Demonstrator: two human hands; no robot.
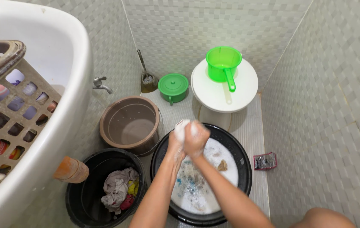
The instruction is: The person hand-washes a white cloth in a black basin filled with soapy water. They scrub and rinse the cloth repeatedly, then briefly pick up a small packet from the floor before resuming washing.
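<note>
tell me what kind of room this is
Most likely a home bathroom used for hand laundry: tiled walls, a wall tap, and both hands scrubbing a cloth over a soapy basin.

Pale grey mosaic tile walls (213, 25) enclose a narrow tiled floor (256, 126), evenly lit, perhaps by daylight.

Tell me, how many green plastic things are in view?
2: a green dipper on the white lid at the back, and a green lidded pot left of it. Others may be hidden.
</note>
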